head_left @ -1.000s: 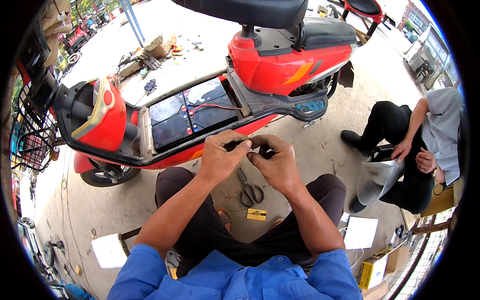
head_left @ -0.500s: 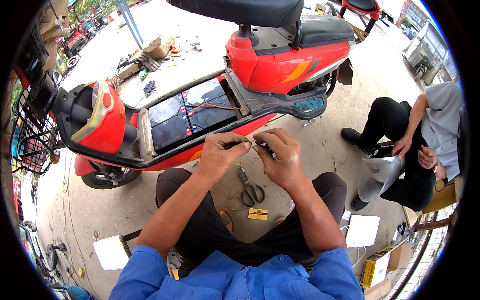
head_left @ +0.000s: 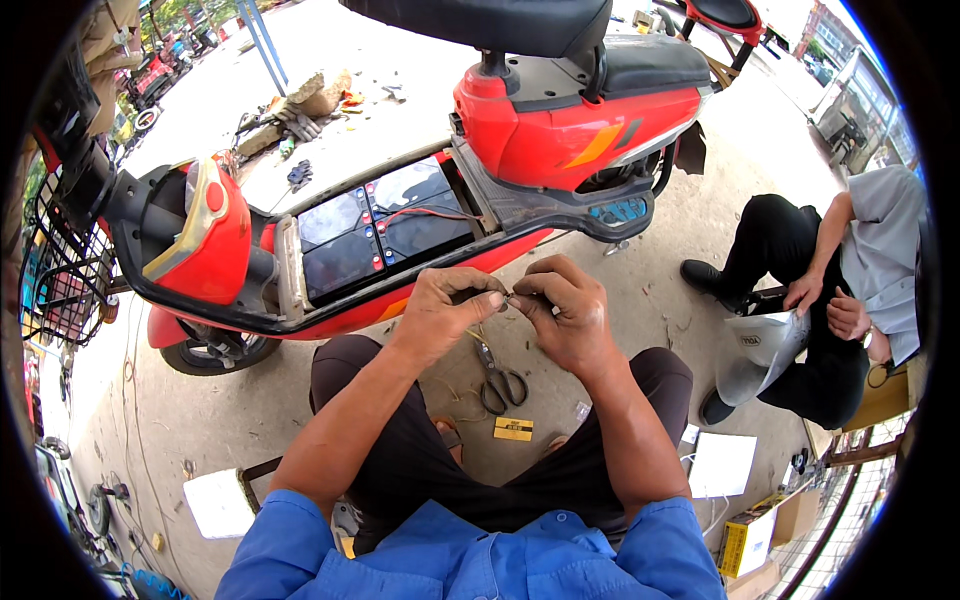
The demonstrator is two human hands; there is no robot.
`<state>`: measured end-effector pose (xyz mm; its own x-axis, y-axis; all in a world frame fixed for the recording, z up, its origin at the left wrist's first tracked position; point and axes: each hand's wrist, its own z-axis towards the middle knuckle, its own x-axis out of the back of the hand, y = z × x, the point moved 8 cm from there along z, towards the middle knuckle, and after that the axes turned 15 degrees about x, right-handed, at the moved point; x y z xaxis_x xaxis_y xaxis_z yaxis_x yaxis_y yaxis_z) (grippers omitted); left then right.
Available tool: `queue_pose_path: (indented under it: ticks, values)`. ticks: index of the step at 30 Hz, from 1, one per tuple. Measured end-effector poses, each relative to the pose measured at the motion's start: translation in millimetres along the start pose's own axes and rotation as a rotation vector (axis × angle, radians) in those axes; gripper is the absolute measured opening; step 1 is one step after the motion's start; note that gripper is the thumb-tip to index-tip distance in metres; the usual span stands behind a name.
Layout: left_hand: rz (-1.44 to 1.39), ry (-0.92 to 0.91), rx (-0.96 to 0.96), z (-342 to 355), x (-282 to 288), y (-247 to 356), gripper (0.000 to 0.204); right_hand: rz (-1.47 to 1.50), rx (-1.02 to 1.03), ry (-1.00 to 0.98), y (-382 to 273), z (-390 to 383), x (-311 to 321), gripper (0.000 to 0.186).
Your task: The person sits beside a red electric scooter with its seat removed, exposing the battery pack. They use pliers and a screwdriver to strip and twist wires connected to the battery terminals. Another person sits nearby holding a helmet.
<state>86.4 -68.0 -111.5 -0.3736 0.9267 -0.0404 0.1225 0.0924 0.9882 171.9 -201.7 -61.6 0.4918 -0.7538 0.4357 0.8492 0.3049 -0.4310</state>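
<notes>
My left hand (head_left: 447, 312) and my right hand (head_left: 563, 312) meet in front of my knees, thumbs and forefingers pinched together. Between the fingertips is something small and dark, too tiny to make out. Just beyond my hands lies the open floor compartment of a red electric scooter (head_left: 580, 140). Several black batteries (head_left: 335, 262) sit in it, with red and blue terminals and a red wire (head_left: 430, 212) running across them. On the ground below my hands are black-handled scissors (head_left: 503, 390) and a small yellow card (head_left: 513, 429).
At the right a seated person (head_left: 800, 290) holds a grey-white helmet (head_left: 757, 350). White boards (head_left: 722, 463) and a yellow-and-white box (head_left: 748, 535) lie at the lower right. Rubble (head_left: 290, 115) is heaped beyond the scooter. A wire basket (head_left: 65, 260) hangs at the far left.
My fingertips have come slightly closer together, the right hand shifting a little. The scooter, batteries and scissors stay where they were.
</notes>
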Motion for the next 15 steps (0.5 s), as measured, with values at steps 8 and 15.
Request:
queue_pose_path:
  ticks: [8,15]
  values:
    - [-0.171,0.029,-0.031,-2.3,-1.4,1.5,0.012,0.064,-0.192,0.218,7.2,-17.1,-10.5,0.013]
    - [-0.212,0.084,-0.092,-1.5,2.2,-2.4,0.013,0.084,-0.232,0.299,5.3,-25.4,-21.4,0.011]
